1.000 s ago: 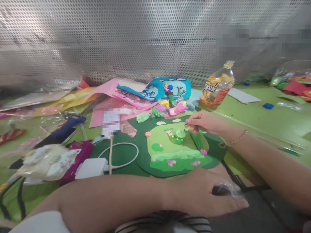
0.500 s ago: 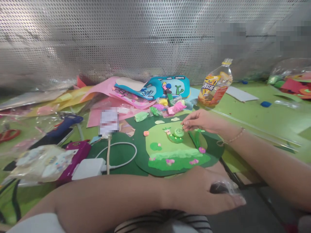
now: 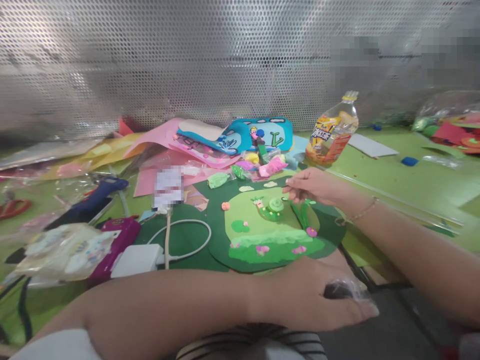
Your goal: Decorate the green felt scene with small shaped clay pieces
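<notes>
Far to the left of both hands lies a clear plastic packet (image 3: pixel 63 250) on a magenta case (image 3: pixel 118 240), with a white charger block (image 3: pixel 137 260) and its looped cable (image 3: pixel 187 240) just beside them. Beyond these, a blue glue gun (image 3: pixel 99 192) rests among pink and yellow foam sheets (image 3: pixel 161 145).

The left hand (image 3: pixel 311 297) lies across the near edge of the table, palm down, its fingers (image 3: pixel 356 310) curled loosely around a small dark lump in clear wrap (image 3: pixel 339 290); the grip looks closed on it, though the wrap blurs the detail. Just beyond its knuckles sits the green felt scene (image 3: pixel 270 230), a dark green base under a light green patch with pink flowers.

On that patch, a green clay snail (image 3: pixel 273 207) stands right in front of the right hand's fingertips (image 3: pixel 290 189). The right hand (image 3: pixel 318 187) hovers above the felt with thumb and forefinger pinched together; whether anything is between them I cannot tell. Behind the fingertips lie small bagged clay lumps (image 3: pixel 258 167), and further right a tilted drink bottle (image 3: pixel 333 132).
</notes>
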Demonstrator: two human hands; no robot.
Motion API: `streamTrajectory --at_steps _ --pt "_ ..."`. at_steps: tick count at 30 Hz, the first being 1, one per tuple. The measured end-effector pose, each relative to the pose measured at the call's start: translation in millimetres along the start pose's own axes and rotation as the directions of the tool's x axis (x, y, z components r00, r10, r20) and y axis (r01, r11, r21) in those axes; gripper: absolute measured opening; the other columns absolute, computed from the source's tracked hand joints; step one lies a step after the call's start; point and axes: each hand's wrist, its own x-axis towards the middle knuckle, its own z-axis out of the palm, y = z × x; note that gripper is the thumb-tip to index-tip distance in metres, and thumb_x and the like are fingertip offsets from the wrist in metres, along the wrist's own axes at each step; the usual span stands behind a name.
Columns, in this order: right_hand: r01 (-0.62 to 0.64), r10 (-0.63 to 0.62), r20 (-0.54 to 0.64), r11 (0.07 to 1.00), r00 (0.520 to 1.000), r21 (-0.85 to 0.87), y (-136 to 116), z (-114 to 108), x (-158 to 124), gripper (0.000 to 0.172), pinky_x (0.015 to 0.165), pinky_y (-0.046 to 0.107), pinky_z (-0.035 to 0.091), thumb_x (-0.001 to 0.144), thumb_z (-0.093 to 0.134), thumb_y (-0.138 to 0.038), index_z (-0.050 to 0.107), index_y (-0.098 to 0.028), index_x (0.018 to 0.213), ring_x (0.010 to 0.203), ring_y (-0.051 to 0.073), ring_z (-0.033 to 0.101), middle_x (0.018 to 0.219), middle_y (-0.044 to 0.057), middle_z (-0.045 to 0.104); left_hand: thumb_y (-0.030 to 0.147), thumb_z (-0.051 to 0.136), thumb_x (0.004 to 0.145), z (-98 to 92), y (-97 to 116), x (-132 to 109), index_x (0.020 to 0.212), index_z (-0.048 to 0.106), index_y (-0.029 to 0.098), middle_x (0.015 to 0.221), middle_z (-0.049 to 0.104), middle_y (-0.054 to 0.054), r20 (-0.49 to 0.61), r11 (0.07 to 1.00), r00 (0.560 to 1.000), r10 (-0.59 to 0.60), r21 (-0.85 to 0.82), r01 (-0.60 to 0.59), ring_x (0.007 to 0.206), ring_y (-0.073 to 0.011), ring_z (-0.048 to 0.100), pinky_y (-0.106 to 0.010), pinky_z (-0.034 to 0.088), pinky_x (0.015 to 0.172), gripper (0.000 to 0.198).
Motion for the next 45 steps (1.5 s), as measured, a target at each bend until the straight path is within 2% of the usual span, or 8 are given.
streamTrajectory --at_steps 4,10,14,22,30,37,40,45 --pt "-0.004 0.004 0.01 0.999 1.0 0.032 -0.8 0.9 0.5 0.023 0.059 0.022 0.051 0.057 0.079 -0.032 0.073 -0.016 0.072 0.064 0.012 0.065 0.069 0.005 0.071 0.035 0.046 0.085 -0.3 0.3 -0.5 0.064 0.038 0.016 0.064 0.038 0.005 0.008 1.0 1.0 0.005 -0.008 -0.004 0.06 -0.0049 0.038 -0.017 0.032 0.059 0.03" --pt "0.045 -0.047 0.062 0.998 0.997 0.041 0.4 0.0 -0.3 0.019 0.074 0.028 0.052 0.054 0.079 -0.022 0.073 -0.017 0.071 0.068 0.013 0.065 0.069 0.002 0.07 0.034 0.047 0.085 0.0 0.2 0.3 0.063 0.037 0.016 0.062 0.037 0.005 0.002 1.0 1.0 -0.004 -0.02 0.004 0.058 -0.0045 0.036 -0.017 0.031 0.058 0.03" --pt "0.075 -0.076 0.089 0.997 0.993 0.017 3.0 -1.0 1.4 0.021 0.072 0.026 0.051 0.055 0.079 -0.021 0.071 -0.018 0.073 0.068 0.01 0.064 0.072 0.0 0.069 0.035 0.047 0.085 -0.3 0.6 0.1 0.062 0.038 0.016 0.062 0.037 0.005 0.002 1.0 1.0 -0.005 -0.004 0.005 0.059 -0.0049 0.037 -0.017 0.032 0.057 0.03" --pt "0.091 -0.089 0.085 0.996 0.992 -0.021 1.7 -1.7 0.2 0.019 0.053 0.02 0.042 0.061 0.076 -0.028 0.064 -0.016 0.069 0.053 0.006 0.053 0.059 -0.003 0.061 0.036 0.047 0.085 0.3 0.1 -0.3 0.064 0.039 0.017 0.063 0.039 0.005 -0.004 1.0 1.0 -0.008 0.004 0.008 0.059 -0.0047 0.038 -0.017 0.033 0.059 0.029" --pt "0.057 -0.061 0.092 0.997 0.994 0.049 1.3 -1.6 0.0 0.017 0.068 0.024 0.049 0.066 0.073 -0.029 0.069 -0.017 0.077 0.066 0.009 0.062 0.069 0.001 0.067 0.036 0.045 0.085 0.1 1.1 -0.3 0.064 0.039 0.017 0.064 0.039 0.005 -0.008 1.0 1.0 -0.017 0.011 0.017 0.061 -0.0052 0.039 -0.018 0.033 0.062 0.03" --pt "0.047 -0.053 0.088 0.996 0.995 0.075 1.6 -0.9 0.0 0.026 0.083 0.029 0.05 0.064 0.075 -0.023 0.071 -0.019 0.089 0.08 0.012 0.065 0.085 0.003 0.07 0.036 0.046 0.085 -1.6 2.1 -0.3 0.063 0.039 0.016 0.065 0.04 0.005 0.001 1.0 1.0 -0.006 0.019 0.006 0.062 -0.0054 0.039 -0.018 0.033 0.061 0.03" --pt "0.061 -0.065 0.068 0.996 0.996 0.062 2.3 -1.1 0.7 0.022 0.081 0.029 0.051 0.065 0.074 -0.025 0.072 -0.018 0.086 0.076 0.012 0.064 0.082 0.003 0.07 0.037 0.046 0.085 -1.0 1.8 -0.4 0.063 0.039 0.016 0.065 0.04 0.004 0.003 0.999 1.0 -0.025 0.022 0.025 0.063 -0.0058 0.04 -0.018 0.034 0.061 0.031" --pt "0.115 -0.117 0.071 0.993 0.991 0.033 3.1 -2.3 2.1 0.023 0.069 0.025 0.05 0.06 0.077 -0.027 0.07 -0.018 0.08 0.067 0.009 0.061 0.073 0.0 0.067 0.036 0.047 0.085 0.2 0.2 -0.3 0.063 0.04 0.016 0.064 0.04 0.005 -0.021 1.0 1.0 0.017 0.024 -0.016 0.061 -0.0052 0.038 -0.018 0.033 0.061 0.03"
